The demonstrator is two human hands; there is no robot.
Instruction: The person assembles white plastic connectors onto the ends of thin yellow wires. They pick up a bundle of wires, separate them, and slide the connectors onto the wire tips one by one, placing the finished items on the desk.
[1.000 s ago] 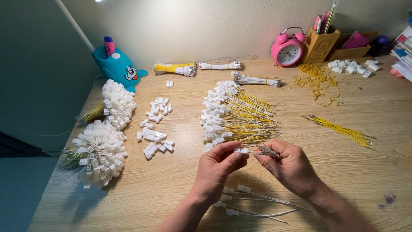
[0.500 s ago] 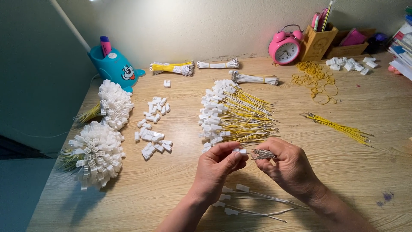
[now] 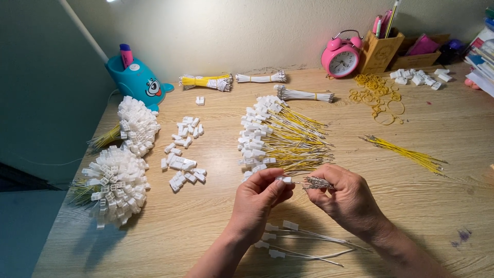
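Hands meeting at lower centre of frame
Left hand (image 3: pixel 257 203) fingers pinch a white connector (image 3: pixel 283 179); right hand (image 3: pixel 346 198) fingers grip wire ends (image 3: pixel 316 183), aligned for insertion.

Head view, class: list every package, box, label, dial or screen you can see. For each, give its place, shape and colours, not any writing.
Alarm clock: back edge of the desk, right of centre; round, pink, twin bells, white dial.
Wooden pen box: just right of the clock; square, light brown, holding pens.
Cardboard tray: right of the pen box; low, brown, pink item inside.
Pen holder: back left; teal, cartoon eye on its front.
No screens are visible.
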